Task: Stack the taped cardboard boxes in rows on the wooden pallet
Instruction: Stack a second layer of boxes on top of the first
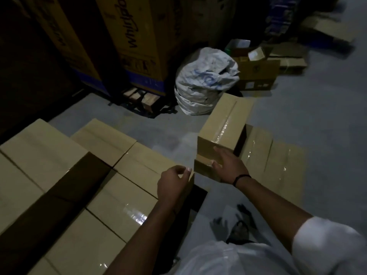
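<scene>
Here's the taped box [224, 124] - sitting on top of the lower boxes [278, 165] on the grey floor [317, 116], to the right and apart from the rows of boxes [123, 195] packed edge to edge on the left. The right hand [228, 167] is at its near end, fingers straight and spread against the cardboard; a dark band [241, 178] circles that wrist. The left hand [174, 183] hangs over the corner of the rows - fingers loosely curled, gripping nothing. A pair of dark gloves [238, 215] lies on the floor below. Further back, a white sack [204, 82] slumps beside tall printed cartons [135, 36].
</scene>
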A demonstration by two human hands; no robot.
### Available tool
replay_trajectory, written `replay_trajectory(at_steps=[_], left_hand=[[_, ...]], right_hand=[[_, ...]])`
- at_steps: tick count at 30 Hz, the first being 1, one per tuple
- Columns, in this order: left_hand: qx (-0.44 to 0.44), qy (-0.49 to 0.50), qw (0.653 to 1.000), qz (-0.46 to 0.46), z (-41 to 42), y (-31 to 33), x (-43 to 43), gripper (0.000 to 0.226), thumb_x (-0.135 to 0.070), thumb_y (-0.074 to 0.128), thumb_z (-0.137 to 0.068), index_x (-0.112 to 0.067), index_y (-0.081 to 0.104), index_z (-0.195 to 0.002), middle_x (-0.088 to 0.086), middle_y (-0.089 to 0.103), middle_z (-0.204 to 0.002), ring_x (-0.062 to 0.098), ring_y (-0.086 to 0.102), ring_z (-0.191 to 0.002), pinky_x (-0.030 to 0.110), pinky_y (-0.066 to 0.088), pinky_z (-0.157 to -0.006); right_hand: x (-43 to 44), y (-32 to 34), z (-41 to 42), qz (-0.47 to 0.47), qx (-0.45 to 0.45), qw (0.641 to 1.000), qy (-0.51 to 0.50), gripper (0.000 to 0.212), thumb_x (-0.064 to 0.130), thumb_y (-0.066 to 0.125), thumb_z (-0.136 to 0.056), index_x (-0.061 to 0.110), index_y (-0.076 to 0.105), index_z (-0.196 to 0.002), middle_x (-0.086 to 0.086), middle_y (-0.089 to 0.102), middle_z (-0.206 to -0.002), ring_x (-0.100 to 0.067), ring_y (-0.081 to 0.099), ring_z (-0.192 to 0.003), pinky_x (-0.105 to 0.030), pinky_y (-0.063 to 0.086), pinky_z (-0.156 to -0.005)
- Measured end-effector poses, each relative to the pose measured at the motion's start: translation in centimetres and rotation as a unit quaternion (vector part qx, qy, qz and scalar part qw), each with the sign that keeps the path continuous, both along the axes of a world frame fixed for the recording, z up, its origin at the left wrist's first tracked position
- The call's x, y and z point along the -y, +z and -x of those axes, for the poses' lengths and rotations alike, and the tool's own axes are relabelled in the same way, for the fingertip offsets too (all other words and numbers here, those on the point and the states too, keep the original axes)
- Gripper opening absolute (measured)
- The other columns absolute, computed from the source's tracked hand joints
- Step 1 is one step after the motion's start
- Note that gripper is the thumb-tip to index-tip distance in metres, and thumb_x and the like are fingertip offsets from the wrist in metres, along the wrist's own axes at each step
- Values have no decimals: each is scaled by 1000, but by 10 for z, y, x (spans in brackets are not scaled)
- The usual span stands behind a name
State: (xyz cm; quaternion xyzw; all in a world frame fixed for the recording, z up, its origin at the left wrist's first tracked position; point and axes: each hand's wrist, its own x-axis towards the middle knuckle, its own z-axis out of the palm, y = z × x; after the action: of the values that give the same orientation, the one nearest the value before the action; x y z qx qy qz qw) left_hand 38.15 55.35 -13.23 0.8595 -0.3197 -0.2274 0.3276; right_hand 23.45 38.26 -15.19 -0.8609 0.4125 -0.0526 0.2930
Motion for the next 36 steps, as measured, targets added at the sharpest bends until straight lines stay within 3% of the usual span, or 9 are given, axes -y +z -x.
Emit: replay_trajectory(at_steps=[8, 20, 31, 36], left_hand=[[-21, -61, 998, -26, 46, -12, 97, 33, -50, 61, -97, -25, 75, -113, -10, 75, -110, 8, 69, -99, 35, 58, -89], [-14, -55, 997, -46, 60, -24, 191, 32, -52, 62, -96, -27, 77, -109, -11, 76, -106, 6, 69, -97, 34, 59, -88], [-23, -101, 989, -103, -19, -63, 267, 31, -50, 61, -97, -25, 77, -106, -11, 75, -103, 1, 66, -88, 22, 49, -75], [-11, -160, 977, -144, -75, -96, 343, 38, -52, 61, -97, -21, 77, -112, -5, 76, -109, 13, 71, -100, 30, 56, -87]], right_hand=[[86, -22, 63, -22, 6, 998, -65, 59, 41, 55, -100, 22, 39, -153, -5, 47, -152, -25, 44, -139, -45, 40, -111], [189, -36, 90, -61, 14, 995, -81, 60, 43, 51, -102, 23, 34, -156, -7, 41, -156, -27, 39, -141, -40, 35, -113], [257, -81, 21, -110, -12, 986, -125, 61, 43, 53, -101, 20, 37, -155, -8, 43, -154, -29, 41, -139, -43, 40, -112], [303, -100, -8, -119, -38, 977, -173, 60, 43, 52, -101, 20, 36, -154, -8, 47, -151, -29, 44, -136, -44, 41, -111]])
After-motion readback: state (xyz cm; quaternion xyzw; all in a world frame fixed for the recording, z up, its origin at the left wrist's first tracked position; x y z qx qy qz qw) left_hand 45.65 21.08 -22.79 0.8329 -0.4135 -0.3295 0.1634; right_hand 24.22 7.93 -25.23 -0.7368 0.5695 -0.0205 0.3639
